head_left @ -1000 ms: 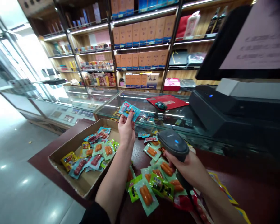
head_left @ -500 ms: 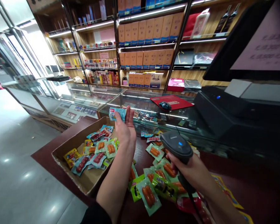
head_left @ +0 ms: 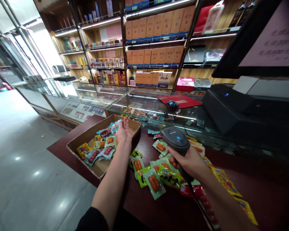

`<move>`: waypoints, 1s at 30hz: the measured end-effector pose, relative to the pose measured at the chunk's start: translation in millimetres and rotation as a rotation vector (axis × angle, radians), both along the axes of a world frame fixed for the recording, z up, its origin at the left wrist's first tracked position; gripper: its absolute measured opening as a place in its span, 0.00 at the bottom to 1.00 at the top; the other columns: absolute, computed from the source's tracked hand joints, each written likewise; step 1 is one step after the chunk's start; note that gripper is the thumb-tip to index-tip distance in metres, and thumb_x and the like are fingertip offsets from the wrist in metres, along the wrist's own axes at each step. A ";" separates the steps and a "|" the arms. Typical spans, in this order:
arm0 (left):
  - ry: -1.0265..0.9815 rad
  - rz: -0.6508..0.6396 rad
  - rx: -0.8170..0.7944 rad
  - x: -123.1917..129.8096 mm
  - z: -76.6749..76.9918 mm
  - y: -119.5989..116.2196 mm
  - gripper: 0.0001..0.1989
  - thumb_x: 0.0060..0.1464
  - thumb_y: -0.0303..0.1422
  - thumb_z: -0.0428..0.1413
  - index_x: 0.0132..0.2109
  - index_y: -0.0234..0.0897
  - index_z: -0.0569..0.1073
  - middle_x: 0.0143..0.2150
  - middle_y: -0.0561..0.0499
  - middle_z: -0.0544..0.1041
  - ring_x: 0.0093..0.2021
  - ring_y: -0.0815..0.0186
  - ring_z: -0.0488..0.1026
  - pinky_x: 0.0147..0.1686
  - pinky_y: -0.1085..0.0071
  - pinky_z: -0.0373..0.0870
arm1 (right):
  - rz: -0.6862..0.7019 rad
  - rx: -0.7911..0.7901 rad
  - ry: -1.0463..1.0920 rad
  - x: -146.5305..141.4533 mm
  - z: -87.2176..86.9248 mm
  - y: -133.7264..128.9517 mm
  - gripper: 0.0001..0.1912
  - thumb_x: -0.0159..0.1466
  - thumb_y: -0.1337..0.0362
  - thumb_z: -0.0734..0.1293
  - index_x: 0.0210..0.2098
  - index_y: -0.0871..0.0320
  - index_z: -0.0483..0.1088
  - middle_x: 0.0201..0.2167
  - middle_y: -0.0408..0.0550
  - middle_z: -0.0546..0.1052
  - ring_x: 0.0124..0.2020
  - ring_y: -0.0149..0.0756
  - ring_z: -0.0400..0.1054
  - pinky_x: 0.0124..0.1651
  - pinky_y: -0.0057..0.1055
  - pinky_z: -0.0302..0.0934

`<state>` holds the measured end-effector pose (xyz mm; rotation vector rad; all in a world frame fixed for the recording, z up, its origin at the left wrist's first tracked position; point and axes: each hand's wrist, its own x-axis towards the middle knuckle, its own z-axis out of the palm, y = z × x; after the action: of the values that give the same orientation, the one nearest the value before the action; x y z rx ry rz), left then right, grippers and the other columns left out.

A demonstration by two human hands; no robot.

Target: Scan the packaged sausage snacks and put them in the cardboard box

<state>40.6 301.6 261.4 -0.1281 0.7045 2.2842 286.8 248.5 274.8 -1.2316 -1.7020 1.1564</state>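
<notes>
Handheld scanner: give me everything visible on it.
The scanner is dark grey, plastic-looking, with a broad rounded head, a lit blue spot and small, unreadable lettering on top. The right hand grips its black handle, fingers wrapped around it. A dark cord trails down from the handle's base. It's held up over the table, front end facing away and leftward.

You are working in what looks like a shop: lit shelves (head_left: 156, 38) are displaying rows of matching boxes (head_left: 158, 25) at the far side, glass display counters (head_left: 144, 102) are running before them, and a checkout screen (head_left: 271, 41) is standing at right
</notes>
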 end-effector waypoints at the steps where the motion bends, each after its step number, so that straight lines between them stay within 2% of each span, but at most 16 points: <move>1: 0.022 -0.009 0.017 0.9 -2.2 0.9 0.07 0.63 0.25 0.48 0.34 0.32 0.66 0.34 0.48 0.74 0.42 0.70 0.78 0.45 0.73 0.75 | 0.000 -0.003 -0.001 0.5 0.3 -0.5 0.14 0.54 0.53 0.71 0.30 0.57 0.68 0.17 0.44 0.72 0.17 0.35 0.67 0.18 0.29 0.61; 4: 0.093 -0.040 0.027 13.3 -7.8 6.6 0.06 0.63 0.28 0.49 0.36 0.32 0.66 0.38 0.46 0.75 0.45 0.66 0.78 0.47 0.70 0.75 | -0.006 -0.007 0.018 5.3 4.2 1.0 0.15 0.54 0.52 0.71 0.30 0.57 0.68 0.16 0.43 0.71 0.15 0.32 0.65 0.18 0.28 0.61; 7: 0.183 -0.072 0.026 38.4 -14.9 18.4 0.03 0.62 0.28 0.51 0.38 0.34 0.65 0.39 0.46 0.75 0.44 0.65 0.78 0.48 0.67 0.74 | -0.037 -0.019 0.061 15.4 9.5 6.0 0.16 0.54 0.52 0.71 0.29 0.58 0.67 0.16 0.43 0.70 0.15 0.31 0.64 0.18 0.27 0.59; 10: 0.394 -0.185 0.024 68.9 -29.6 36.0 0.06 0.57 0.30 0.57 0.40 0.35 0.66 0.39 0.47 0.76 0.42 0.64 0.78 0.46 0.65 0.74 | -0.100 -0.012 0.080 28.8 13.6 12.1 0.16 0.55 0.52 0.71 0.28 0.58 0.67 0.16 0.43 0.70 0.16 0.32 0.64 0.17 0.28 0.59; 12: 0.651 -0.317 -0.035 86.1 -43.6 48.2 0.10 0.52 0.30 0.60 0.41 0.35 0.68 0.39 0.47 0.76 0.41 0.64 0.78 0.43 0.66 0.75 | -0.124 -0.013 0.088 37.7 15.0 15.9 0.14 0.56 0.52 0.70 0.28 0.57 0.67 0.16 0.42 0.70 0.15 0.31 0.64 0.17 0.28 0.59; 15: 1.172 -0.509 -0.220 100.8 -63.9 60.5 0.09 0.50 0.30 0.60 0.41 0.35 0.73 0.40 0.45 0.78 0.39 0.63 0.76 0.42 0.66 0.74 | -0.116 -0.045 0.110 49.0 13.9 22.0 0.13 0.57 0.53 0.69 0.28 0.55 0.66 0.15 0.42 0.69 0.14 0.31 0.62 0.16 0.29 0.59; 19: 1.834 -0.549 -0.383 103.9 -78.8 61.0 0.13 0.52 0.30 0.57 0.45 0.35 0.76 0.45 0.42 0.77 0.47 0.58 0.73 0.51 0.60 0.68 | -0.149 -0.021 0.075 59.9 6.8 31.8 0.10 0.57 0.55 0.69 0.31 0.55 0.69 0.15 0.42 0.71 0.13 0.32 0.64 0.17 0.30 0.60; 22: 2.108 -0.508 -0.387 104.2 -87.1 57.0 0.15 0.50 0.27 0.57 0.47 0.38 0.77 0.50 0.40 0.75 0.58 0.49 0.65 0.58 0.51 0.59 | -0.183 0.041 0.020 63.7 1.0 37.2 0.10 0.57 0.57 0.69 0.34 0.56 0.70 0.17 0.42 0.73 0.14 0.32 0.65 0.19 0.29 0.61; 25: 2.079 -0.438 -0.342 104.5 -95.7 56.2 0.14 0.46 0.24 0.58 0.42 0.41 0.78 0.54 0.38 0.74 0.65 0.45 0.56 0.61 0.45 0.50 | -0.207 0.067 -0.017 63.6 -2.7 37.5 0.09 0.58 0.57 0.67 0.35 0.56 0.70 0.17 0.41 0.73 0.15 0.31 0.66 0.19 0.28 0.61; 28: 1.842 -0.471 -0.297 101.5 -95.6 57.9 0.11 0.43 0.22 0.60 0.33 0.42 0.79 0.43 0.39 0.78 0.63 0.46 0.59 0.62 0.47 0.47 | -0.203 0.076 -0.031 61.0 -4.4 33.8 0.08 0.58 0.58 0.67 0.34 0.55 0.70 0.16 0.41 0.73 0.15 0.32 0.66 0.19 0.28 0.60; 30: 1.634 -0.503 -0.297 97.4 -87.2 58.6 0.09 0.40 0.24 0.63 0.31 0.42 0.79 0.36 0.42 0.79 0.59 0.47 0.64 0.61 0.50 0.51 | -0.166 0.075 -0.037 58.4 -4.8 30.8 0.07 0.59 0.59 0.67 0.34 0.55 0.70 0.16 0.41 0.73 0.15 0.31 0.66 0.20 0.28 0.61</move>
<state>138.0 360.2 174.2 1.7027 1.5597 1.3587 345.1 279.3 270.0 -1.3270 -1.6213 0.9686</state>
